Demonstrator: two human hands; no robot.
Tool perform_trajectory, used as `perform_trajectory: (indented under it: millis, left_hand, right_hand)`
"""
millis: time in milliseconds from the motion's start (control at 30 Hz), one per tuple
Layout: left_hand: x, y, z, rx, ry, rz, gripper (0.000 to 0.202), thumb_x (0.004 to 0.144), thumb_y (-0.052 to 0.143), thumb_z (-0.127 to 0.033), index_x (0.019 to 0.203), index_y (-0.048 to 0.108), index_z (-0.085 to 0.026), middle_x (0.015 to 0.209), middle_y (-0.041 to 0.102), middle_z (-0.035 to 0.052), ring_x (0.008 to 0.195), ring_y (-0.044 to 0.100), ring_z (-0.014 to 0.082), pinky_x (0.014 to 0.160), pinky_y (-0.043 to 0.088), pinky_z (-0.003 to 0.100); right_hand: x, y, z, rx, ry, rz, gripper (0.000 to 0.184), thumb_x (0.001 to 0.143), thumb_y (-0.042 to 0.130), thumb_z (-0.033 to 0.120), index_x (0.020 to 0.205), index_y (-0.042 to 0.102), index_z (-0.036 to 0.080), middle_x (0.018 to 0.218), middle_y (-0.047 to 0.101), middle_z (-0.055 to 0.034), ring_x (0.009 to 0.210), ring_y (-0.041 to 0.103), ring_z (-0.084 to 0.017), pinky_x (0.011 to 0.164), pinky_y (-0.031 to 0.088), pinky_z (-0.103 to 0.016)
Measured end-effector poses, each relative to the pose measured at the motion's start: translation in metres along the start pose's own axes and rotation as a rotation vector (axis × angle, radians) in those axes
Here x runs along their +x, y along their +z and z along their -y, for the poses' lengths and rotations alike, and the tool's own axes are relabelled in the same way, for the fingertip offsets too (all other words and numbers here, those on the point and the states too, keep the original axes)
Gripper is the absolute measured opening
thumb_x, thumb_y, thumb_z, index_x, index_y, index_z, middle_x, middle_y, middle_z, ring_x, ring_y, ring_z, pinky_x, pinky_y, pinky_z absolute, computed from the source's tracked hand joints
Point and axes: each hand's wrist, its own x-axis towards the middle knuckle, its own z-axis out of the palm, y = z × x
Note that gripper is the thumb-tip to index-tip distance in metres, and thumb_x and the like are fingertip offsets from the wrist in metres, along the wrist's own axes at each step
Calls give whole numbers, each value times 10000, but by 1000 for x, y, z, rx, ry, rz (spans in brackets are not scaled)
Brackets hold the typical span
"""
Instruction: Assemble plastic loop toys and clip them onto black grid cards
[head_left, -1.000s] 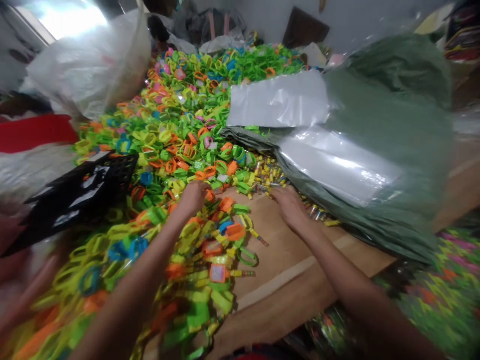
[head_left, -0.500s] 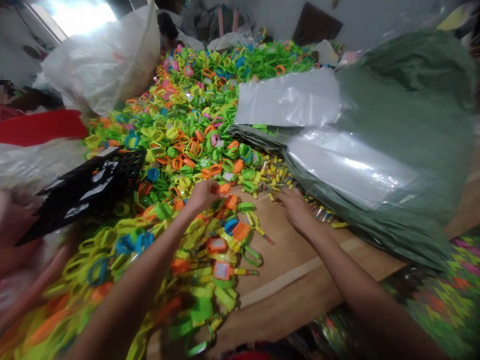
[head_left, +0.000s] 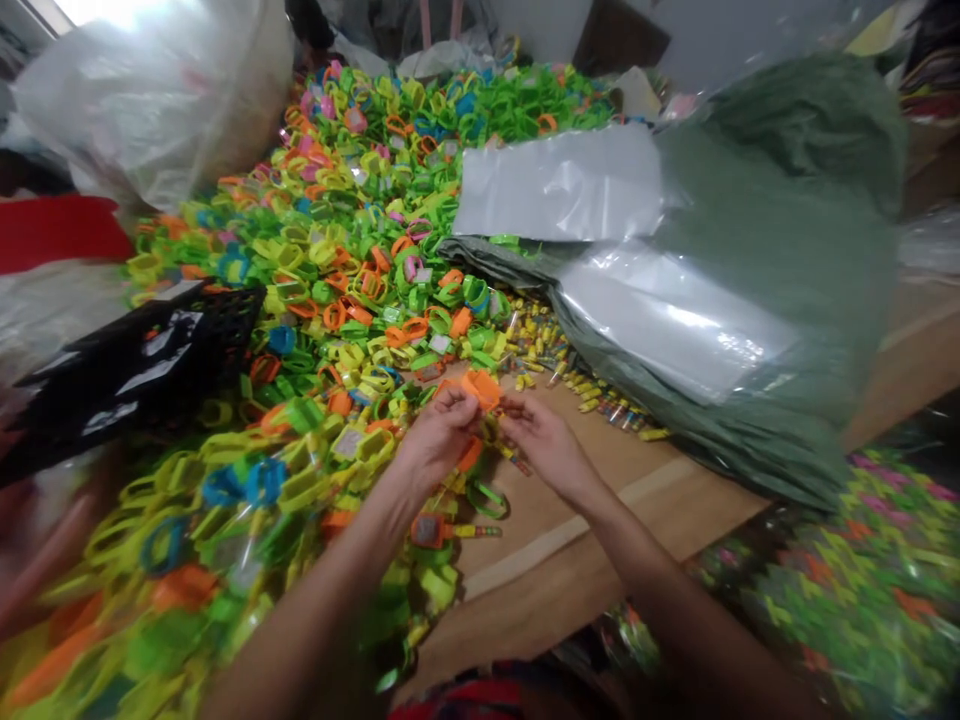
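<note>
The left hand (head_left: pixel 442 430) pinches an orange toy watch (head_left: pixel 484 388) above the wooden table (head_left: pixel 544 520), inward of its near edge; the right hand (head_left: pixel 546 442) half-curls beside it, any hold unclear. A slack pinch could drop it.

Bare, slim left forearm (head_left: pixel 322 580) and bare, slim right forearm (head_left: pixel 652 570) reach forward, converging. Bare left hand (head_left: pixel 439 432): fingers curled, thumb (head_left: pixel 469 408) closed in a pinch. Bare right hand (head_left: pixel 544 437) just beside it, fingers bent, tips pointing inward; grip unclear.
</note>
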Motion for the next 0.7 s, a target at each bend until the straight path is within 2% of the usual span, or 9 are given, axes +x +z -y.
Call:
perform_trajectory:
  millis: [100,200,333,500,700]
  left_hand:
    - [-6,4,6,-62,13,-9,385,590,956,-231,794,635,-168,715,643,-38,648,579,66,633,455,177]
    - [-11,8,10,-59,61,-24,363,622,937,-223,816,635,-173,731,663,-35,639,572,64,636,450,181]
    - [-15,13,14,-44,137,-38,375,622,939,-258,830,637,-180,726,657,-49,639,556,55,649,447,171]
    - [-17,17,18,-40,186,-68,402,605,938,-317,841,637,-193,789,675,-41,688,578,69,697,467,188]
    - [-20,18,25,6,239,-86,384,645,910,-351,861,631,-199,811,676,-33,737,597,89,733,465,203]
  right_hand:
    - [-6,3,13,191,140,11,394,817,775,470,1081,683,193,776,631,7,661,558,-129,582,449,-255]
    - [-10,3,24,343,200,21,436,756,848,456,1074,705,194,727,620,16,598,513,-106,508,381,-229]
    - [-12,6,28,453,223,12,427,699,905,408,1034,734,206,761,639,9,640,544,-106,540,420,-224]
    - [-12,12,27,530,212,-7,421,669,931,381,1012,749,218,850,668,0,699,567,-100,669,501,-238]
    - [-14,12,25,492,193,16,421,672,931,348,1027,743,221,843,659,-5,713,562,-119,664,486,-249]
